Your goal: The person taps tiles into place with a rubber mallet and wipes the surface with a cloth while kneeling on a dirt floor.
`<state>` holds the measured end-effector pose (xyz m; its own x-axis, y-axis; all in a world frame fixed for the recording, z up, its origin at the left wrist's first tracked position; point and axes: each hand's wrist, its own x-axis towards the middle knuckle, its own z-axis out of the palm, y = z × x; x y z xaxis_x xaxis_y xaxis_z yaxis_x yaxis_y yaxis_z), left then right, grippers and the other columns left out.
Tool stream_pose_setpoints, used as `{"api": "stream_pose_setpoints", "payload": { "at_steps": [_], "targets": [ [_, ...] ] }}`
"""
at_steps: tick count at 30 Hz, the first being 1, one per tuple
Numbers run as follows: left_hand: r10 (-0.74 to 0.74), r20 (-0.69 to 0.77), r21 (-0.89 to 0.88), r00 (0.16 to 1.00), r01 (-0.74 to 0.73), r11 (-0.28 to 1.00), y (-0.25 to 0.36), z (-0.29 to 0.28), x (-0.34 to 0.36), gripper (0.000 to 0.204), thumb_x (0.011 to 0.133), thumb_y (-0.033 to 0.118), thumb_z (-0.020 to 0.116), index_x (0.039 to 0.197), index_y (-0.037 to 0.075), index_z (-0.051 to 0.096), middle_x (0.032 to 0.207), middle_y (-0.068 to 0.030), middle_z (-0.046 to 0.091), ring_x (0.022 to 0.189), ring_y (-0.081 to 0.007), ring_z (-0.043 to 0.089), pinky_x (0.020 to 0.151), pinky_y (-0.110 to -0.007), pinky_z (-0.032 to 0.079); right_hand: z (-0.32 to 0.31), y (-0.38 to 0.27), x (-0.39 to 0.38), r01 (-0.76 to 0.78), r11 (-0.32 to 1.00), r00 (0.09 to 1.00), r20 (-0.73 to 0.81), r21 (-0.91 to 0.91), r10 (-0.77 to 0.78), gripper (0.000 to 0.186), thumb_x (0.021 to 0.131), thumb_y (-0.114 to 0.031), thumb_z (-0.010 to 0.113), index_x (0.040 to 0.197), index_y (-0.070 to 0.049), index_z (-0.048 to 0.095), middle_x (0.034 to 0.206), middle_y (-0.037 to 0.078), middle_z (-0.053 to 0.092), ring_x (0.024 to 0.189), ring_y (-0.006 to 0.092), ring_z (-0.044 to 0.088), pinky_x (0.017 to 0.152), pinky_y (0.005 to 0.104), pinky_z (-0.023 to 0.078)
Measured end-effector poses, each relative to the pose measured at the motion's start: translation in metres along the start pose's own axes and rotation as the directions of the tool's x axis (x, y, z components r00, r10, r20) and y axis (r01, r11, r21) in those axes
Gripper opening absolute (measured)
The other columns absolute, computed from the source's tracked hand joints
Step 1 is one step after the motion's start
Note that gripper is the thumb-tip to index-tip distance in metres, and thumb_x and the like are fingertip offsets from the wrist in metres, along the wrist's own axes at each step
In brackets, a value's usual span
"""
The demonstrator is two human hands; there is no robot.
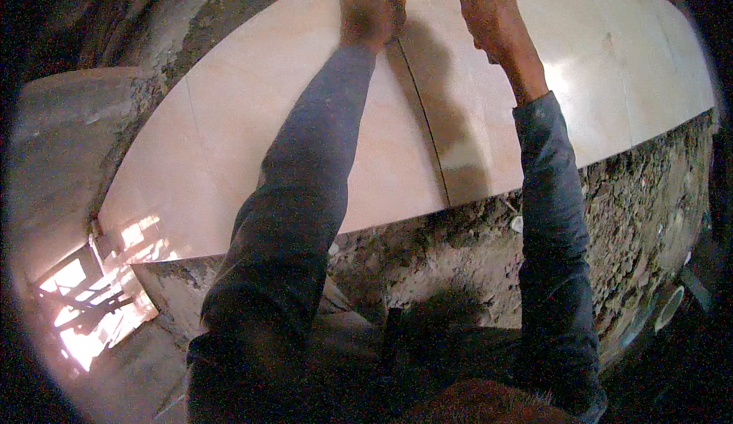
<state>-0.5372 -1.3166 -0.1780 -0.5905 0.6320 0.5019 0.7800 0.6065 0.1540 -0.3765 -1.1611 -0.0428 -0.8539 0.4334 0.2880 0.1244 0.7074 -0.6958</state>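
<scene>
Large pale, cream-pink floor tiles [229, 141] lie across the upper part of the view, with a thin dark joint [422, 107] between two of them. My left hand [371, 10] rests on the tile surface near the far end of that joint, its fingers spread and pointing away from me. To the right, my right hand [492, 12] is closed just above the neighbouring tile [618, 50]. Whatever it may grip is hidden at the upper edge of the picture. Both forearms wear dark sleeves and reach forward over the tiles.
Rough, lumpy mortar or soil [641, 210] borders the tiles on the near side and right. A bare cement surface [72, 141] stands at left, and a bright opening [95, 313] at lower left. A round pale rim [670, 308] shows at lower right.
</scene>
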Motion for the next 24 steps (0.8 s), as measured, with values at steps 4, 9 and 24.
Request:
{"api": "stream_pose_setpoints", "payload": {
  "at_steps": [4,9,24],
  "targets": [
    [-0.025,0.021,0.151,0.999,0.022,0.988,0.005,0.008,0.005,0.073,0.104,0.045,0.044,0.153,-0.008,0.036,0.157,-0.0309,0.04,0.147,-0.0493,0.035,0.117,-0.068,0.024,0.024,0.031,-0.026,-0.086,0.989,0.994,-0.082,-0.123,0.076,0.057,0.109,-0.054,0.042,0.118,0.001,0.053,0.089,0.021,0.068,0.069,0.0417,0.065,0.067,0.0452,0.057],
    [-0.071,0.034,0.095,0.997,0.067,0.993,0.017,0.0,0.004,0.072,0.105,0.044,0.042,0.155,-0.007,0.033,0.158,-0.0295,0.037,0.145,-0.0482,0.035,0.118,-0.067,0.022,0.0,0.024,-0.008,-0.223,0.975,0.971,0.095,0.025,0.22,0.054,0.108,-0.053,0.045,0.106,0.001,0.047,0.078,0.017,0.063,0.059,0.0336,0.059,0.055,0.0464,0.051],
    [-0.015,0.0,0.223,1.0,0.014,0.975,0.028,0.006,0.013,0.064,0.101,0.041,0.047,0.144,-0.007,0.046,0.15,-0.0236,0.045,0.139,-0.0402,0.041,0.112,-0.066,0.029,-0.023,0.084,-0.004,-0.237,0.958,0.972,-0.045,-0.159,0.232,0.061,0.104,-0.057,0.049,0.102,0.004,0.054,0.097,0.032,0.069,0.089,0.0542,0.067,0.077,0.0551,0.055]
  ]
}}
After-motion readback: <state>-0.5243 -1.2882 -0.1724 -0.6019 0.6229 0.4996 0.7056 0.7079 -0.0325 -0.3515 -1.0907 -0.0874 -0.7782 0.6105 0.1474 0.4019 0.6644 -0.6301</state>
